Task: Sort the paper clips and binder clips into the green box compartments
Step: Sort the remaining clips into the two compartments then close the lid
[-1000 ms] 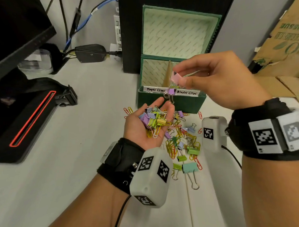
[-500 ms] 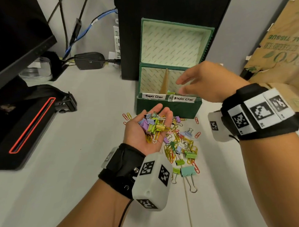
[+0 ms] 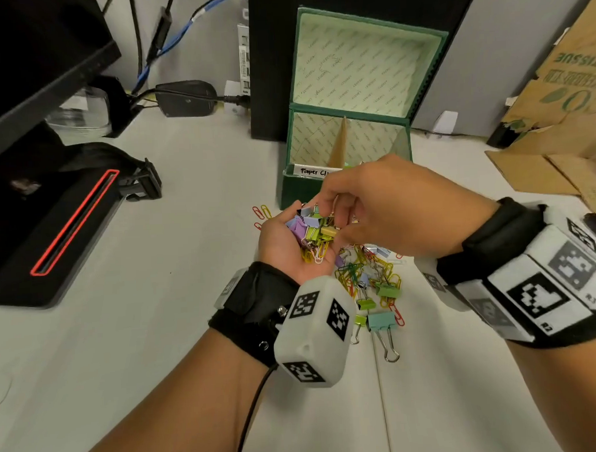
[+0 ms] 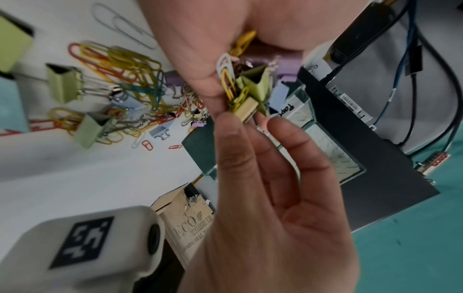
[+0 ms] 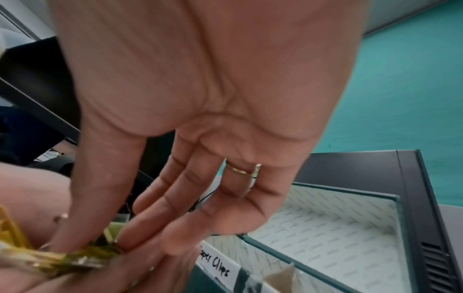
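A white desk filled most of the room in sight, evenly lit. A black monitor stood at the far left above its black base with a red stripe. Cables, one of them blue, hung down a pale wall to a black power brick. A black computer tower stood at the back, a grey partition to its right, and flattened brown cardboard leaned in the corner.
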Available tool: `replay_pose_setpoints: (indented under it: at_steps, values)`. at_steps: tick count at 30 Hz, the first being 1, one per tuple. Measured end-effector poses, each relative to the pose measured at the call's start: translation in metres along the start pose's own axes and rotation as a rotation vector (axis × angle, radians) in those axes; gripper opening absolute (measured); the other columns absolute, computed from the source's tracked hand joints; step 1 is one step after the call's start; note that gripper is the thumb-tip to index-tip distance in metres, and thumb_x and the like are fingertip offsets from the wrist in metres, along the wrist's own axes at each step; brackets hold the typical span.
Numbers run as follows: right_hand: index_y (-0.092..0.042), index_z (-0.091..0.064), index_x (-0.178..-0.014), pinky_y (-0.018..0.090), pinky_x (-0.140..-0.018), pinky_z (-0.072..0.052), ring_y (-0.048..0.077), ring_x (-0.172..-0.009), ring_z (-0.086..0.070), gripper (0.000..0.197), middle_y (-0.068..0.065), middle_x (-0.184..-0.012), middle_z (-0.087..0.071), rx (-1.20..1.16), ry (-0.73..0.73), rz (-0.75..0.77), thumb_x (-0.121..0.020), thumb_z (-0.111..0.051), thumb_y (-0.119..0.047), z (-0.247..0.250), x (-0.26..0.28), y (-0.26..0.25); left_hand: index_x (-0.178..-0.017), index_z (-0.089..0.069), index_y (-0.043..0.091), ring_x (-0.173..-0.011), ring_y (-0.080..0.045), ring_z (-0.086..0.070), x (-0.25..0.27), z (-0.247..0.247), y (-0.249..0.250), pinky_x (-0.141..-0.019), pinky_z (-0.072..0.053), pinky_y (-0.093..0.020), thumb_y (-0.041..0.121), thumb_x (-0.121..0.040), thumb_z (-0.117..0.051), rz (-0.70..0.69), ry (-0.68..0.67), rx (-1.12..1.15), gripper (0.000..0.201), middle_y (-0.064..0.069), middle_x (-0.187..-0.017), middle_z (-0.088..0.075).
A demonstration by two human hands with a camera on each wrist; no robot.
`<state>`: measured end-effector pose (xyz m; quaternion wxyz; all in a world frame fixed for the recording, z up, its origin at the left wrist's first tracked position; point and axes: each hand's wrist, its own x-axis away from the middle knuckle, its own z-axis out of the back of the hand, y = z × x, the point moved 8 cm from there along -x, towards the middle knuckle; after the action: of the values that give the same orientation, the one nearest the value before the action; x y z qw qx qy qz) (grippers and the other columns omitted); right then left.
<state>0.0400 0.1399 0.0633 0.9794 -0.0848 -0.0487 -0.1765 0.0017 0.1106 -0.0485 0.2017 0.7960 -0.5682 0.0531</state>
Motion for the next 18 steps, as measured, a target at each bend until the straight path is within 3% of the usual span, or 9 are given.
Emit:
replay_pose_setpoints:
  at_steps: [4, 8, 11, 13, 15, 18]
  values:
    - [-0.037, -0.063, -0.1, 0.037, -0.074, -0.055, 0.007, -0.079, -0.061, 0.022, -0.016, -0.083, -0.066, -0.027, 0.031, -0.02, -0.082, -0.071, -0.03, 0.0, 0.0, 0.002, -0.057, -0.074, 0.002, -0.057, -0.024, -0.07, 0.0, 0.0, 0.001, -0.058, -0.056, -0.028, 0.023, -0.1, -0.032, -0.013, 0.025, -0.001, 0.065, -0.015, -0.067, -0.071]
    - [-0.037, -0.063, -0.101, 0.037, -0.075, -0.055, 0.008, -0.082, -0.062, 0.027, -0.017, -0.085, -0.065, -0.016, 0.061, -0.029, -0.078, -0.075, -0.042, -0.006, -0.002, 0.001, -0.058, -0.072, -0.001, -0.05, -0.026, -0.068, 0.003, 0.001, 0.001, -0.04, -0.051, -0.024, 0.023, -0.101, -0.035, 0.009, 0.053, 0.038, 0.062, -0.017, -0.064, -0.069]
    - [-0.035, -0.063, -0.095, 0.038, -0.075, -0.056, 0.009, -0.081, -0.064, 0.023, -0.015, -0.082, -0.066, -0.066, 0.095, -0.027, -0.077, -0.078, -0.034, -0.01, -0.004, 0.002, -0.064, -0.071, -0.001, -0.051, -0.026, -0.068, 0.002, 0.003, 0.0, -0.04, -0.051, -0.024, 0.024, -0.101, -0.034, 0.017, 0.057, 0.062, 0.058, -0.018, -0.067, -0.069]
    - [-0.035, -0.064, -0.093, 0.037, -0.074, -0.055, 0.007, -0.078, -0.063, 0.023, -0.015, -0.08, -0.067, -0.112, 0.095, -0.029, -0.077, -0.079, -0.028, -0.01, -0.004, 0.004, -0.065, -0.072, -0.001, -0.054, -0.027, -0.069, 0.001, 0.001, 0.001, -0.046, -0.055, -0.026, 0.024, -0.102, -0.032, 0.002, 0.033, 0.064, 0.06, -0.019, -0.069, -0.07]
    - [-0.035, -0.065, -0.093, 0.028, -0.067, -0.052, 0.001, -0.072, -0.06, 0.023, -0.014, -0.079, -0.067, -0.163, 0.099, -0.041, -0.078, -0.078, -0.024, -0.009, -0.002, 0.007, -0.062, -0.074, -0.001, -0.059, -0.027, -0.07, 0.0, 0.0, 0.001, -0.057, -0.056, -0.03, 0.024, -0.101, -0.031, -0.001, 0.0, 0.054, 0.064, -0.019, -0.072, -0.071]
    - [-0.035, -0.066, -0.095, 0.011, -0.055, -0.035, -0.006, -0.062, -0.055, 0.021, -0.014, -0.079, -0.067, -0.203, 0.134, -0.056, -0.078, -0.075, -0.026, -0.007, 0.0, 0.011, -0.068, -0.075, -0.004, -0.068, -0.029, -0.072, -0.002, -0.002, -0.001, -0.06, -0.06, -0.034, 0.025, -0.101, -0.03, 0.006, -0.041, 0.061, 0.063, -0.021, -0.08, -0.072]
